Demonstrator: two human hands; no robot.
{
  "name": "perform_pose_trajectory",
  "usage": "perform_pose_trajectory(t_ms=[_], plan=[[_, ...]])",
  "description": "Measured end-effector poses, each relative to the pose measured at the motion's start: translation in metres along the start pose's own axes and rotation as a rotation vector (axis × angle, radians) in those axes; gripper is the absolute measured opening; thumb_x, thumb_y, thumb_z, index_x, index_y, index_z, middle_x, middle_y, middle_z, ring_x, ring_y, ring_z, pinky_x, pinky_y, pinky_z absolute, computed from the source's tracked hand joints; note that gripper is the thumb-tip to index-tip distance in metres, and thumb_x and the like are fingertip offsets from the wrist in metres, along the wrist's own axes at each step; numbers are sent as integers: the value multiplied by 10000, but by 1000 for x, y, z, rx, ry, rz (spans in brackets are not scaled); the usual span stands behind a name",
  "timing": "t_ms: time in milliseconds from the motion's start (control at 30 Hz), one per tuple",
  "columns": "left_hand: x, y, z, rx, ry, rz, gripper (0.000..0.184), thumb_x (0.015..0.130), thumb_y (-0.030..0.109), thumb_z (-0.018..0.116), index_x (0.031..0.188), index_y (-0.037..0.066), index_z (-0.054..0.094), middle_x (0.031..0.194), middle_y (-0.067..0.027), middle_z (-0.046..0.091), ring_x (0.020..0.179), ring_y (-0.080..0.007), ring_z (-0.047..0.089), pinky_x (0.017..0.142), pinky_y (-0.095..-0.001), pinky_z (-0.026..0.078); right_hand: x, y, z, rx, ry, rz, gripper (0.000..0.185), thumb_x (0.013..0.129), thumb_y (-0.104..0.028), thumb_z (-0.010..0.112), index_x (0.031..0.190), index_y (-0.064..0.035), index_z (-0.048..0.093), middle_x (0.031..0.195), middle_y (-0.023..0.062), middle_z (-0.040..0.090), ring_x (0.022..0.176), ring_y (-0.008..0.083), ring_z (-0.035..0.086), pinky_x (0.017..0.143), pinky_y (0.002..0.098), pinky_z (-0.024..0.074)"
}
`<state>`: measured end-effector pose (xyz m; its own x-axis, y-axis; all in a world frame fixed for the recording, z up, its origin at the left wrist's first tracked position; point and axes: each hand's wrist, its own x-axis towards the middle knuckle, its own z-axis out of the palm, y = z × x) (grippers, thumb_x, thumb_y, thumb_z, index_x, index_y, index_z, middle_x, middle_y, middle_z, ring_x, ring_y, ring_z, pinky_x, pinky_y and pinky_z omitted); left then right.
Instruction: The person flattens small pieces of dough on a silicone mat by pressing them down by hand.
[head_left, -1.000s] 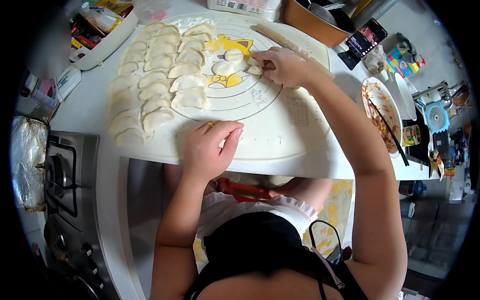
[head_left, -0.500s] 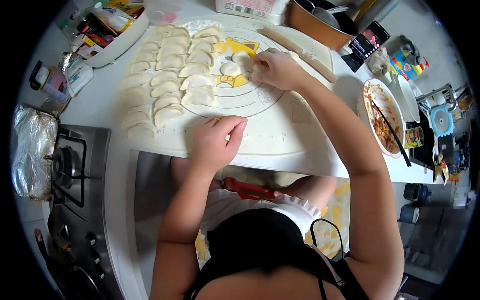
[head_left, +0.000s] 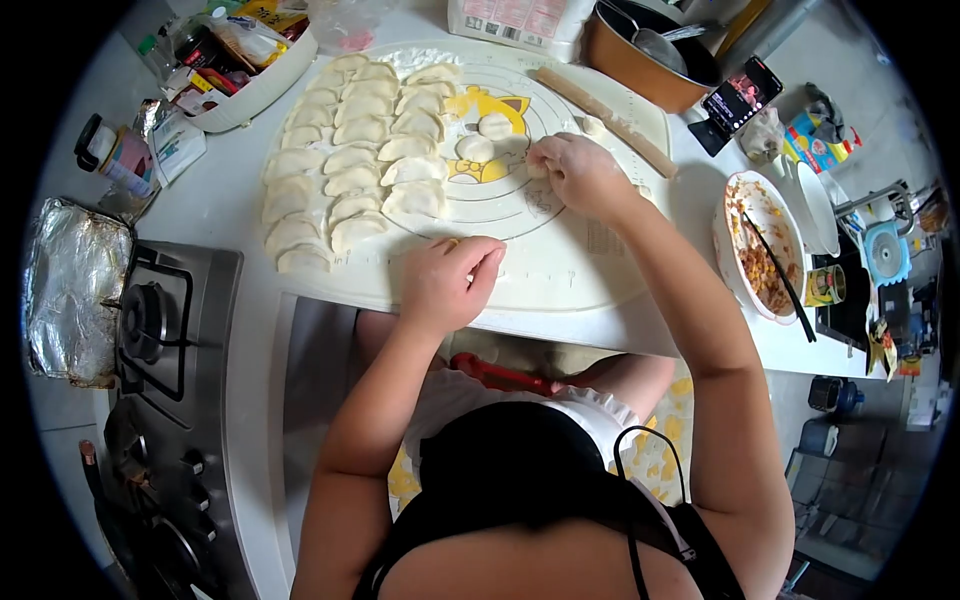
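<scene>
My right hand [head_left: 582, 172] is over the middle of the white dough mat [head_left: 560, 270], its fingers closed down around a small dough piece [head_left: 537, 168] that they mostly cover. Two flattened dough rounds [head_left: 475, 149] lie just left of it on the mat's yellow cat print. A smaller dough lump [head_left: 593, 126] sits beyond the knuckles. At the mat's near edge rests my left hand [head_left: 450, 283], fingers curled in; what they hold, if anything, is hidden. Rows of folded dumplings [head_left: 355, 130] cover the mat's left side.
A floury rolling pin [head_left: 610, 122] lies on the mat's far right. Right of the mat stand a bowl of filling [head_left: 733, 235] with black chopsticks [head_left: 780, 265] and a propped phone [head_left: 742, 100]. An orange pot [head_left: 640, 70] is behind; a gas stove [head_left: 185, 330] is at left.
My right hand has drawn back a little toward me, away from the two dough rounds. My left hand stays curled at the near edge. The whole view has shifted slightly.
</scene>
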<state>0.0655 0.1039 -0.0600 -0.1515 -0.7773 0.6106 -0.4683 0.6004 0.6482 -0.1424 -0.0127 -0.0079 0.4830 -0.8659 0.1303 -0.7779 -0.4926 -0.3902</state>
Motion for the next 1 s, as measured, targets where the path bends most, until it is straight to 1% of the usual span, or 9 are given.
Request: perform_pose_trajectory(t_ms=[100,200,367,467,567,700,767,867,1000], plan=[[0,0,-3,27,15,18,14,836,92,687,849,90,687,710,-46,688,573,-232,628,540,-348,485,-10,7,0,41,19,-101,281,785,18,521,1013,-64,665,998,157,662,977,359,613,879,425,494],[-1,3,-4,38,17,10,26,839,88,685,864,89,692,721,-50,692,578,-238,630,541,-347,487,-14,9,-3,42,46,-96,295,768,52,532,1010,-51,666,993,135,671,955,327,636,851,387,513],[8,7,1,47,-18,-2,62,877,71,649,900,40,697,721,-53,709,621,-200,662,592,-300,493,-36,2,-10,99,240,-195,284,738,14,633,1006,-77,664,1006,128,663,972,330,618,866,415,501],[2,3,-1,5,-25,-30,72,888,68,643,913,35,702,716,-59,707,618,-188,663,585,-292,490,-54,-7,9,145,62,-296,258,776,11,632,1008,-87,690,1048,90,670,1012,300,623,878,385,510],[4,5,-2,36,-58,-53,43,852,79,674,881,55,695,758,-69,700,629,-236,651,594,-335,504,-58,-9,26,83,120,-362,226,805,-68,684,1029,-99,685,1041,95,660,994,307,621,863,382,508],[2,7,-2,1,-67,-101,43,852,74,671,881,54,695,764,-76,701,633,-241,653,602,-337,505,-71,-15,15,21,225,-331,273,806,-197,727,1053,-99,664,1004,106,640,973,303,616,855,387,501],[3,6,-1,-6,-67,-114,44,852,75,670,882,54,695,767,-77,702,635,-241,654,606,-338,505,-76,-16,13,-14,168,-131,332,814,-260,738,1103,-116,661,1058,100,640,982,312,614,863,387,500],[3,3,-1,-7,-53,-115,47,854,81,675,887,52,694,770,-76,703,632,-238,647,609,-339,504,-75,-7,24,37,98,-57,402,778,-248,765,1150,-140,657,1100,82,639,985,317,617,871,390,500],[0,2,-3,6,-32,-86,47,855,88,682,888,58,696,769,-65,703,620,-229,633,604,-335,499,-81,-13,5,71,91,-153,498,716,-205,800,1188,-160,646,1136,80,626,1051,337,578,930,436,464]])
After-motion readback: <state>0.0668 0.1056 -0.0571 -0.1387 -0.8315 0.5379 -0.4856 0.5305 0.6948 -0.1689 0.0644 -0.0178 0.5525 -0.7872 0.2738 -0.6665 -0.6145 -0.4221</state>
